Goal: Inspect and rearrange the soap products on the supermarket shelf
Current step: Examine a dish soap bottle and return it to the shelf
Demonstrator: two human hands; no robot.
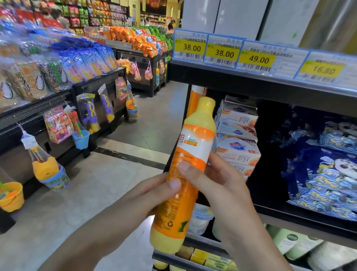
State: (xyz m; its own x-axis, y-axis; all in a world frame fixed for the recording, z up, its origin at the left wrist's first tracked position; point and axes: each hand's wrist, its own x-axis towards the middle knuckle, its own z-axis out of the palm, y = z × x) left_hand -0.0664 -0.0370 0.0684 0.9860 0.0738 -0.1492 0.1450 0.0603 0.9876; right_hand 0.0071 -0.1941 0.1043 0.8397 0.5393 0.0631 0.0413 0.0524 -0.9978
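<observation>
I hold a yellow bottle with an orange-and-white label [190, 149] upright in front of the shelf's left end. My left hand [153, 194] grips its lower half from the left, thumb across the label. My right hand [216, 182] grips it from the right, thumb pressed on the orange band. Behind the bottle, a stack of white-and-orange soap boxes [236, 138] sits on the middle shelf [308, 222]. Another orange bottle [196, 98] stands at the shelf's left edge, mostly hidden.
Blue patterned packs with a panda print [332, 166] fill the right of that shelf. Yellow price tags [223, 53] line the shelf above. Lower shelves hold white tubs [200, 221] and yellow boxes [205, 257]. Left of the aisle floor [82, 191] stand snack displays and hanging toy buckets [6, 196].
</observation>
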